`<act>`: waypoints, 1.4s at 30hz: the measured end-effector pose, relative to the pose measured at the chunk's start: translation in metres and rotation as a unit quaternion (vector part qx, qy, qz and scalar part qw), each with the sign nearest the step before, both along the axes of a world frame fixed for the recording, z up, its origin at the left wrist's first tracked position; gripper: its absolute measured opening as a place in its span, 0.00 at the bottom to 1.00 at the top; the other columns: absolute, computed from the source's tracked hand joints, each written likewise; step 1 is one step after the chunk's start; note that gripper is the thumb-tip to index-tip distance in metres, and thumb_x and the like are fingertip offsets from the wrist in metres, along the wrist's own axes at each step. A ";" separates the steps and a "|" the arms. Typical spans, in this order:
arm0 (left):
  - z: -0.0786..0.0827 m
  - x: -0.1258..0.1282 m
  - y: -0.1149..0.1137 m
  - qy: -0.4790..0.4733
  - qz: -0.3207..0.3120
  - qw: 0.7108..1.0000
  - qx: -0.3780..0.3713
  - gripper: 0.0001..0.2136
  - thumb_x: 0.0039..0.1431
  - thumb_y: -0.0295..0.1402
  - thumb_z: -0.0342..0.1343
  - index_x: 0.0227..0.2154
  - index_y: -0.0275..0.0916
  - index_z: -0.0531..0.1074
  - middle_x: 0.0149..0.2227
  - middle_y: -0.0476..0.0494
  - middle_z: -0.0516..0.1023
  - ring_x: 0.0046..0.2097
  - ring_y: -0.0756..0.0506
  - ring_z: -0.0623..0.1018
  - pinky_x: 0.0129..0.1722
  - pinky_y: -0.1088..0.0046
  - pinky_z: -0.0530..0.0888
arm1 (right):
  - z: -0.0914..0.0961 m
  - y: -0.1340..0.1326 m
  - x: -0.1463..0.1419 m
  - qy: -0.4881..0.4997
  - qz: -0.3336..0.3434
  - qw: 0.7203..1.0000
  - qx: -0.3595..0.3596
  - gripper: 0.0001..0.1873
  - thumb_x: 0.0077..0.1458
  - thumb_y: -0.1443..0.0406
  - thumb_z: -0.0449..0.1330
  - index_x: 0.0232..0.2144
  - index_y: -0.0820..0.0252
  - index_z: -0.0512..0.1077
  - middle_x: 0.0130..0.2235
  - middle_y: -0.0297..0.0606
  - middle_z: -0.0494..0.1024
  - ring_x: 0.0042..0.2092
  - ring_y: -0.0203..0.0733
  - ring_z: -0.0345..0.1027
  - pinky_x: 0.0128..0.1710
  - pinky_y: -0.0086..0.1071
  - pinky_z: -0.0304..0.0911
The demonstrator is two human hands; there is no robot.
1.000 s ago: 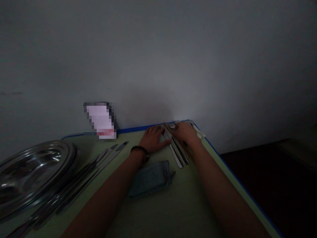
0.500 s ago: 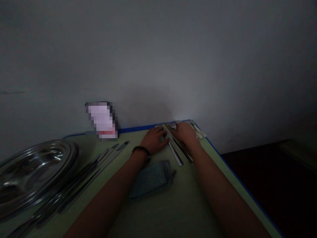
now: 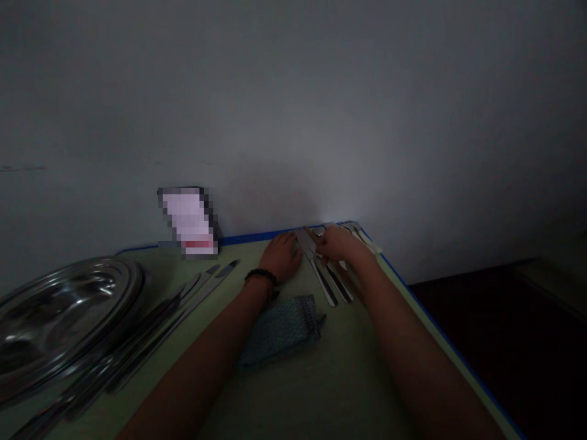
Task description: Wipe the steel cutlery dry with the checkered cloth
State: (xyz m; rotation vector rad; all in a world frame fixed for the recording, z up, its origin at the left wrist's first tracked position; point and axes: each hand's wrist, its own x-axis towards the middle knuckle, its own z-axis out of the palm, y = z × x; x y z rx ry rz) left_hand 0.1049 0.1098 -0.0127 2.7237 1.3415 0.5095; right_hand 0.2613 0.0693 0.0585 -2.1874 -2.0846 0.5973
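My left hand (image 3: pixel 282 256) lies flat on the table with its fingers stretched toward the wall, just left of a table knife (image 3: pixel 316 266). That knife points away from me. My right hand (image 3: pixel 342 244) is closed, its fingertips pinched down on a second table knife (image 3: pixel 339 284) beside the first. The hand covers part of this knife. A spoon (image 3: pixel 317 231) shows just beyond the right fingers. Several forks (image 3: pixel 355 227) lie to the right of that hand, near the table corner.
A blue-grey mesh cloth (image 3: pixel 279 330) lies between my forearms. At left are stacked metal trays (image 3: pixel 123 269) and several more knives (image 3: pixel 202 293). A phone with a blurred screen (image 3: pixel 190 220) leans on the wall (image 3: pixel 293 91). The table's blue edge (image 3: pixel 440 330) runs along the right.
My left hand has drawn slightly left, off the knives. The two knives now lie closer together and more nearly parallel. My right hand has shifted slightly, and its fingers have curled in.
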 end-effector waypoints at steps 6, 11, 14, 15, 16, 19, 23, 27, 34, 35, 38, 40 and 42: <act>0.000 0.000 0.000 0.017 -0.006 1.000 -0.007 0.24 0.60 0.40 0.45 0.56 0.32 0.63 0.59 0.35 0.65 0.60 0.38 0.62 0.61 0.60 0.57 | 0.004 -0.002 -0.003 0.045 0.052 0.996 -0.060 0.13 0.49 0.70 0.52 0.24 0.70 0.76 0.26 0.47 0.78 0.24 0.36 0.68 0.26 0.29 0.61; 0.000 0.000 0.000 0.022 -0.006 1.000 -0.003 0.27 0.58 0.43 0.47 0.57 0.32 0.61 0.60 0.36 0.64 0.60 0.38 0.62 0.60 0.60 0.57 | 0.000 0.002 -0.002 0.044 0.043 0.997 -0.048 0.14 0.50 0.70 0.51 0.24 0.69 0.76 0.26 0.46 0.79 0.25 0.37 0.69 0.27 0.29 0.62; -0.002 0.000 0.000 0.020 -0.001 1.000 0.000 0.28 0.58 0.45 0.47 0.56 0.30 0.61 0.60 0.34 0.63 0.60 0.37 0.61 0.60 0.59 0.57 | 0.001 0.002 0.001 0.044 0.046 0.997 -0.032 0.15 0.51 0.69 0.51 0.23 0.67 0.76 0.25 0.44 0.78 0.25 0.36 0.69 0.28 0.28 0.61; -0.002 0.000 0.000 0.018 -0.001 1.000 0.001 0.29 0.58 0.46 0.46 0.56 0.30 0.61 0.60 0.33 0.63 0.60 0.36 0.61 0.60 0.59 0.57 | 0.001 0.002 0.002 0.043 0.045 0.998 -0.023 0.15 0.52 0.69 0.51 0.23 0.66 0.76 0.24 0.43 0.78 0.24 0.36 0.69 0.28 0.28 0.61; -0.002 0.000 0.000 0.017 -0.001 1.000 0.001 0.29 0.58 0.47 0.46 0.56 0.29 0.61 0.60 0.32 0.63 0.60 0.36 0.61 0.60 0.59 0.57 | 0.002 0.001 0.004 0.040 0.041 0.998 -0.012 0.15 0.53 0.68 0.51 0.23 0.66 0.76 0.23 0.42 0.77 0.24 0.36 0.69 0.28 0.27 0.61; -0.003 0.000 0.000 0.016 -0.004 1.000 0.001 0.31 0.59 0.49 0.44 0.57 0.29 0.59 0.60 0.32 0.63 0.60 0.36 0.61 0.60 0.59 0.57 | 0.004 -0.001 0.007 0.024 0.027 0.999 -0.001 0.16 0.54 0.67 0.51 0.21 0.65 0.75 0.21 0.41 0.75 0.23 0.35 0.67 0.26 0.27 0.60; -0.003 0.001 0.000 0.017 -0.006 1.000 -0.004 0.30 0.59 0.49 0.44 0.57 0.32 0.60 0.60 0.34 0.63 0.61 0.36 0.60 0.60 0.59 0.55 | 0.006 -0.003 0.007 0.016 0.039 0.999 -0.030 0.17 0.53 0.69 0.50 0.20 0.65 0.75 0.20 0.41 0.74 0.23 0.36 0.67 0.26 0.28 0.60; -0.003 0.001 0.001 0.017 -0.005 1.000 -0.010 0.29 0.59 0.50 0.44 0.58 0.36 0.59 0.61 0.37 0.62 0.61 0.36 0.59 0.60 0.57 0.55 | 0.005 -0.003 0.005 0.011 0.045 0.998 -0.033 0.15 0.52 0.70 0.50 0.22 0.66 0.75 0.22 0.42 0.75 0.24 0.37 0.68 0.27 0.28 0.60; -0.005 0.003 0.001 0.018 0.005 1.000 -0.019 0.30 0.59 0.51 0.43 0.59 0.37 0.58 0.62 0.37 0.60 0.62 0.35 0.58 0.60 0.55 0.53 | 0.009 -0.005 0.009 0.023 0.034 0.997 -0.065 0.14 0.52 0.70 0.50 0.24 0.66 0.75 0.27 0.43 0.79 0.23 0.35 0.68 0.25 0.27 0.59; -0.006 0.004 0.001 0.017 0.005 1.000 -0.021 0.30 0.59 0.51 0.43 0.59 0.37 0.58 0.62 0.37 0.60 0.62 0.34 0.58 0.60 0.54 0.53 | 0.008 -0.005 0.009 0.022 0.032 0.997 -0.062 0.14 0.53 0.69 0.51 0.23 0.66 0.75 0.27 0.43 0.79 0.23 0.35 0.67 0.24 0.27 0.59; -0.007 0.005 0.002 0.011 0.004 1.000 -0.025 0.30 0.59 0.51 0.43 0.59 0.37 0.56 0.62 0.36 0.60 0.62 0.34 0.57 0.60 0.53 0.53 | 0.005 -0.003 0.008 0.010 0.033 0.999 -0.041 0.14 0.54 0.67 0.52 0.22 0.65 0.75 0.24 0.41 0.78 0.23 0.35 0.67 0.25 0.27 0.58; -0.006 0.005 0.003 0.004 0.003 1.000 -0.031 0.30 0.60 0.49 0.43 0.59 0.35 0.55 0.62 0.34 0.60 0.62 0.35 0.58 0.61 0.54 0.53 | 0.002 0.000 0.006 0.020 0.044 0.998 -0.026 0.15 0.54 0.65 0.52 0.23 0.64 0.75 0.24 0.41 0.78 0.24 0.36 0.68 0.25 0.27 0.58; -0.002 0.002 0.004 0.002 0.001 0.999 -0.043 0.28 0.60 0.45 0.44 0.59 0.32 0.55 0.61 0.33 0.60 0.62 0.37 0.59 0.61 0.56 0.55 | 0.000 0.001 0.003 0.051 0.056 0.997 -0.023 0.15 0.55 0.64 0.50 0.26 0.63 0.76 0.26 0.40 0.78 0.24 0.35 0.68 0.24 0.27 0.59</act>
